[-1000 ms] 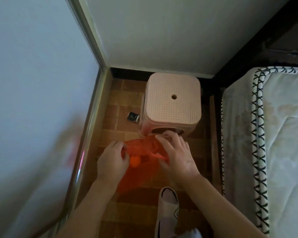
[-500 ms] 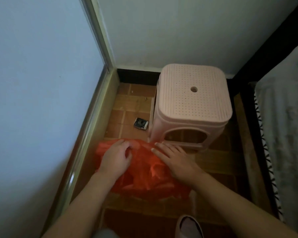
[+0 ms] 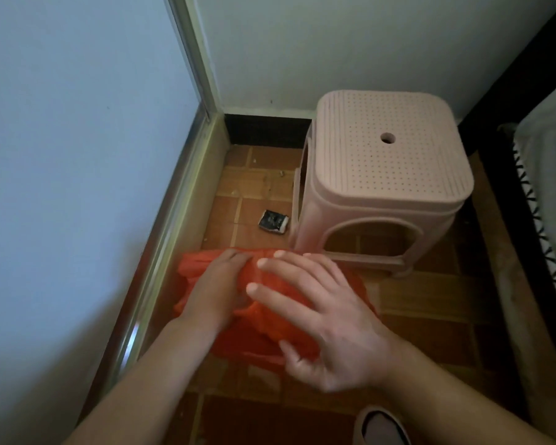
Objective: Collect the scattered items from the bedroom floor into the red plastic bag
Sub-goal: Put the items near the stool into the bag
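The red plastic bag [image 3: 264, 329] lies crumpled on the brown tiled floor, close to the left wall. My left hand [image 3: 217, 285] lies on the bag's left part, its fingers curled into the plastic at the far edge. My right hand [image 3: 328, 319] is spread over the bag's right part with straight fingers, the thumb down by a thin strip of the bag. A small dark, shiny packet [image 3: 273, 222] lies on the floor just beyond the bag, beside the stool's leg. What is inside the bag is hidden.
A pink perforated plastic stool [image 3: 389, 162] stands just beyond the bag to the right. A metal door rail [image 3: 161, 252] runs along the left wall. The bed's edge [image 3: 546, 200] bounds the right side. A slipper toe [image 3: 379, 428] shows at the bottom.
The bag was held up with an orange ball in its mouth; now it lies flattened on the floor. Both hands came lower and nearer, and my right hand has spread over the bag.
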Demonstrator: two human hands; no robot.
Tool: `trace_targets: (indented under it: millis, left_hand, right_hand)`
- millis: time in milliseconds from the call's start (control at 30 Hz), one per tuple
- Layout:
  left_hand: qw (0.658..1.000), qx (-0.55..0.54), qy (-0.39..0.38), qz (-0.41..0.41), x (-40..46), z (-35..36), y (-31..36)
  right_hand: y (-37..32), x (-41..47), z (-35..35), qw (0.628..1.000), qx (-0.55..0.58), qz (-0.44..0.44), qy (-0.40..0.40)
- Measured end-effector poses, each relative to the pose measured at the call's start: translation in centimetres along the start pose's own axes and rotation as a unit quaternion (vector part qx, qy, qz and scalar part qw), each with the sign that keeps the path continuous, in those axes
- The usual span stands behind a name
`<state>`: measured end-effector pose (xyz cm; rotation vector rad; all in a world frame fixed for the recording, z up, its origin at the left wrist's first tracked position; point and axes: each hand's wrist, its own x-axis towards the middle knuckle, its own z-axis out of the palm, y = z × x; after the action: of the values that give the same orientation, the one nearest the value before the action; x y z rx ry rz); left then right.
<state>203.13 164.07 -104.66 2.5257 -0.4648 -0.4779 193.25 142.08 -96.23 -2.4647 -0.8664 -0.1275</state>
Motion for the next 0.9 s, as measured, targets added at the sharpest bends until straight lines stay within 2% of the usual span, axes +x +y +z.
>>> trace_targets:
  millis: [167,267,367,433,533,667,733,900]
  left_hand:
    - [0.998,-0.002,0.055,-0.036,-1.0,-1.2,0.4]
    - [0.998,0.010,0.025,-0.054,-1.5,-1.1,-0.9]
    - [0.999,0.014,-0.007,-0.048,-1.7,-0.6,-1.9]
    - [0.999,0.009,-0.026,-0.042,-1.7,-0.2,-1.8]
    - [0.999,-0.002,-0.036,-0.031,-1.6,0.2,-1.3]
    - [0.998,-0.022,-0.051,-0.035,-2.1,-0.4,-0.3]
    - [0.997,-0.019,-0.060,-0.033,-2.5,-0.9,-0.3]
    - [0.993,0.039,-0.099,-0.053,-3.1,-1.3,-1.3]
  right_hand:
    - [1.5,-0.5,4.8,0.993,-0.077,0.001,-0.086]
    - [2.5,-2.2,7.0,0.989,-0.096,0.026,-0.111]
    - [2.7,-3.7,8.3,0.977,-0.099,0.048,-0.181]
    - [2.3,-4.3,9.1,0.969,-0.080,0.032,-0.230]
    - [1.7,-4.0,10.3,0.963,-0.078,-0.018,-0.257]
    - [1.4,-3.7,12.0,0.948,-0.115,-0.104,-0.278]
    - [1.6,-3.9,13.0,0.942,-0.139,-0.120,-0.282]
    - [3.0,-3.6,11.0,0.969,-0.155,-0.037,-0.187]
